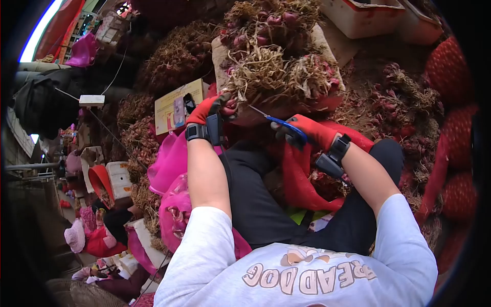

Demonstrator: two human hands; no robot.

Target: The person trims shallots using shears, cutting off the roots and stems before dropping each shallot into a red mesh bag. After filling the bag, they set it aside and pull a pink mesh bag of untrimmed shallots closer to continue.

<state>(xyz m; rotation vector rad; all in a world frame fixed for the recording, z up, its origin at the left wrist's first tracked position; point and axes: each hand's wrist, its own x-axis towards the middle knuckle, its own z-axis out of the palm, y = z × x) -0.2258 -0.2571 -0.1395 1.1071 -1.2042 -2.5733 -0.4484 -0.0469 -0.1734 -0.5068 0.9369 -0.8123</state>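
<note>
My left hand point(221, 108), in a red and dark glove, is closed on reddish onion bulbs point(230, 106) at the near left edge of a pile of onions with dry stalks point(263, 66). Blue-handled scissors point(287, 126) are in my right hand point(302, 130), also gloved; their metal blades point up and left toward the bulbs. Between the blade tips and the bulbs there is a small gap. The pile lies on a pale board point(221, 66) in front of my knees.
Pink net bags point(174, 204) sit at my left, beside a yellow box point(171, 110). A red net bag point(302, 179) hangs between my legs. White crates point(371, 18) stand at the back, full red sacks point(452, 128) at the right. Another person point(99, 238) sits far left.
</note>
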